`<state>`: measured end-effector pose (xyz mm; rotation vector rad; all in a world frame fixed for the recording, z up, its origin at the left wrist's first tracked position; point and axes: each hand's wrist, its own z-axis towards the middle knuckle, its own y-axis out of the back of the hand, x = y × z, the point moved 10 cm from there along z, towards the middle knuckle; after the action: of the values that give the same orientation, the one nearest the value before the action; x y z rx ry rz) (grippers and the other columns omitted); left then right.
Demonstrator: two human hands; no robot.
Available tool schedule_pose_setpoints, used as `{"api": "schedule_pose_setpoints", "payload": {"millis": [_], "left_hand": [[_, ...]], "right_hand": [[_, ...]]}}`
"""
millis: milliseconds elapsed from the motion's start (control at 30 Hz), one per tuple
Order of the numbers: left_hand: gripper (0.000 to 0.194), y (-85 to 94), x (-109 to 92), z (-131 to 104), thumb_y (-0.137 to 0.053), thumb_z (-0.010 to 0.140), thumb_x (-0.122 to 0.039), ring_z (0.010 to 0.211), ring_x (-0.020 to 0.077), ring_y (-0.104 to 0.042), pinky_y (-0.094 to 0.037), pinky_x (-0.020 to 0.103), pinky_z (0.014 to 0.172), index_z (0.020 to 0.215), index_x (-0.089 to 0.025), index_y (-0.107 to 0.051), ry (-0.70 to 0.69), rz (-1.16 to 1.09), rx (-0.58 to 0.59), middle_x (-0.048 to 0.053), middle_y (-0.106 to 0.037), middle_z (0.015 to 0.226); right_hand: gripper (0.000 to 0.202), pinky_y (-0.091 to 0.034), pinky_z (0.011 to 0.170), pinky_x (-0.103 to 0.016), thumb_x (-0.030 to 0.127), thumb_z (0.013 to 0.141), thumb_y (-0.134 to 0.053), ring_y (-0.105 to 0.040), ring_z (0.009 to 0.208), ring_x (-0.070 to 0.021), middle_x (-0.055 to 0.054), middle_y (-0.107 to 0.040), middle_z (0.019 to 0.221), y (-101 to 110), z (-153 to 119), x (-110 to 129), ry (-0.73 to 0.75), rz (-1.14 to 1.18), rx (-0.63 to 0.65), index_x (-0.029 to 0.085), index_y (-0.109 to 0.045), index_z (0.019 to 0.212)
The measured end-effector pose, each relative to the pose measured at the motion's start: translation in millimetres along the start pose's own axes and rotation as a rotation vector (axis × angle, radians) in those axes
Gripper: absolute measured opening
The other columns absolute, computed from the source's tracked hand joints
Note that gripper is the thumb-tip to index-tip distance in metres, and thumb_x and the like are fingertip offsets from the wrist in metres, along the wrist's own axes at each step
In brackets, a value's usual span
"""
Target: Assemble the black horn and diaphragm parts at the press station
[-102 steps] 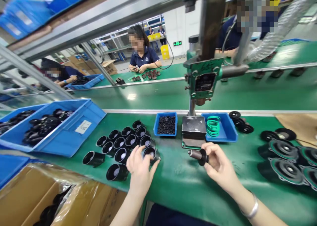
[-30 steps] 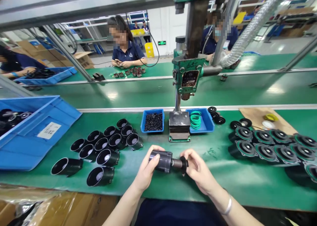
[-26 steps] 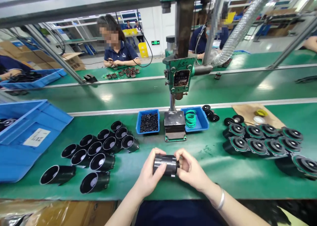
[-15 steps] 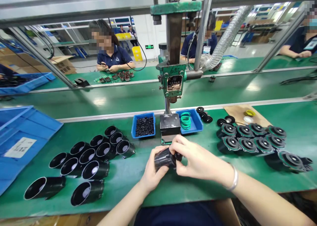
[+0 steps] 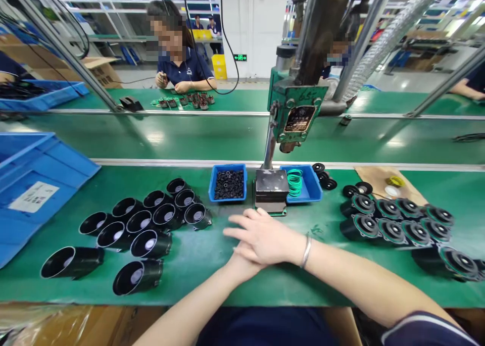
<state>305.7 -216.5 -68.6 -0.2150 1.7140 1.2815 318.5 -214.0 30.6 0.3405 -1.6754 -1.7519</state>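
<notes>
My right hand (image 5: 261,235) reaches across to the left with its fingers spread, above my left hand (image 5: 243,260). It covers most of the left hand, whose fingers and anything in them are hidden. Just behind the hands is the black block of the press (image 5: 271,184). A blue bin of small black rings (image 5: 228,183) stands left of the block, and a blue tray (image 5: 310,184) with green rings (image 5: 294,183) stands right of it. Several open black cups (image 5: 164,215) lie on their sides to the left.
Capped black housings (image 5: 392,230) stand at the right, before a brown sheet (image 5: 373,177) and loose black discs (image 5: 328,183). A big blue crate (image 5: 56,171) fills the far left. The press head (image 5: 297,114) hangs above the block. Across the bench a person (image 5: 184,65) handles small parts.
My right hand has moved left over my left hand, its fingers now spread. The black cup both hands held is no longer visible. The view has shifted and tilted.
</notes>
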Motion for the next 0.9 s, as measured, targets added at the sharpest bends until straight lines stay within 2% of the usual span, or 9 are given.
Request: {"api": "schedule_pose_setpoints", "payload": {"millis": [100, 300, 367, 467, 533, 633, 800, 867, 900], "left_hand": [[0.049, -5.1, -5.0, -0.8, -0.075, 0.073, -0.021, 0.111, 0.0267, -0.064, -0.050, 0.041, 0.101, 0.120, -0.024, -0.060, -0.067, -0.117, 0.053, 0.005, -0.067, 0.120], [0.060, 2.8, -5.7, 0.1, -0.082, 0.068, -0.023, 0.113, 0.0269, -0.063, -0.052, 0.043, 0.096, 0.120, -0.022, -0.051, -0.099, -0.166, 0.039, 0.007, -0.065, 0.120], [0.060, 2.8, -4.9, 0.1, -0.082, 0.069, -0.023, 0.113, 0.0266, -0.063, -0.053, 0.043, 0.096, 0.120, -0.022, -0.050, -0.091, -0.143, 0.031, 0.007, -0.065, 0.120], [0.063, 1.9, -3.3, -0.6, -0.081, 0.070, -0.022, 0.117, 0.0272, -0.061, -0.051, 0.045, 0.100, 0.123, -0.023, -0.047, -0.082, -0.100, 0.009, 0.008, -0.064, 0.123], [0.062, 1.0, -3.3, -0.9, -0.080, 0.071, -0.023, 0.118, 0.0277, -0.061, -0.050, 0.046, 0.101, 0.124, -0.024, -0.046, -0.086, -0.078, -0.001, 0.008, -0.063, 0.123], [0.061, 1.7, -4.3, -1.2, -0.080, 0.071, -0.023, 0.115, 0.0272, -0.063, -0.052, 0.045, 0.098, 0.122, -0.024, -0.047, -0.097, -0.071, -0.019, 0.007, -0.063, 0.122], [0.060, 4.8, -3.1, -1.0, -0.082, 0.069, -0.025, 0.106, 0.0264, -0.066, -0.054, 0.042, 0.092, 0.119, -0.024, -0.048, -0.099, -0.034, -0.049, 0.005, -0.066, 0.113], [0.061, 4.5, -2.5, -0.8, -0.082, 0.069, -0.026, 0.105, 0.0270, -0.066, -0.054, 0.043, 0.091, 0.119, -0.023, -0.048, -0.111, -0.013, -0.055, 0.006, -0.066, 0.113], [0.061, 3.7, -2.1, -0.8, -0.082, 0.069, -0.026, 0.106, 0.0274, -0.066, -0.054, 0.044, 0.092, 0.120, -0.023, -0.047, -0.117, -0.004, -0.055, 0.006, -0.066, 0.114]], "right_hand": [[0.049, -0.040, 0.101, -0.047, 0.047, 0.099, -0.042, -0.048, 0.118, -0.0264, -0.014, -0.056, 0.134, -7.8, -9.8, -11.6, -0.068, 0.226, -0.011, 0.020, -0.052, 0.138], [0.045, -0.025, 0.117, -0.051, 0.044, 0.102, -0.031, -0.052, 0.128, -0.0240, -0.007, -0.061, 0.134, -4.8, -92.2, -59.9, -0.348, 0.740, -0.405, 0.026, -0.060, 0.132], [0.042, -0.034, 0.110, -0.054, 0.042, 0.101, -0.036, -0.066, 0.095, -0.0242, -0.006, -0.074, 0.095, -3.6, -125.8, -72.0, -0.390, 0.805, -0.650, 0.024, -0.073, 0.103], [0.045, -0.050, 0.085, -0.049, 0.041, 0.099, -0.040, -0.052, 0.050, -0.0189, 0.003, -0.044, 0.041, -3.3, -166.8, -88.9, -0.516, 0.889, -1.038, 0.023, -0.067, 0.068], [0.033, -0.051, 0.084, -0.046, 0.043, 0.097, -0.045, -0.059, 0.060, -0.0206, 0.001, -0.054, 0.051, -12.0, -161.6, -88.9, -0.587, 0.926, -1.012, 0.023, -0.069, 0.088], [0.040, -0.044, 0.102, -0.049, 0.048, 0.096, -0.045, -0.065, 0.103, -0.0258, -0.008, -0.071, 0.100, -20.6, -125.6, -69.5, -0.502, 0.848, -0.701, 0.023, -0.064, 0.121], [0.047, -0.051, 0.080, -0.039, 0.037, 0.103, -0.026, -0.057, 0.061, -0.0187, -0.001, -0.053, 0.057, 31.1, -147.7, -98.8, -0.597, 0.391, -0.900, 0.021, -0.067, 0.084], [0.031, -0.048, 0.079, -0.037, 0.033, 0.100, -0.040, -0.056, 0.069, -0.0200, -0.003, -0.057, 0.068, 52.7, -145.0, -127.7, -0.688, 0.185, -0.819, 0.019, -0.067, 0.097], [0.027, -0.047, 0.082, -0.038, 0.033, 0.098, -0.044, -0.057, 0.077, -0.0216, -0.006, -0.060, 0.076, 58.0, -131.9, -141.0, -0.722, -0.034, -0.642, 0.018, -0.066, 0.105]]}}
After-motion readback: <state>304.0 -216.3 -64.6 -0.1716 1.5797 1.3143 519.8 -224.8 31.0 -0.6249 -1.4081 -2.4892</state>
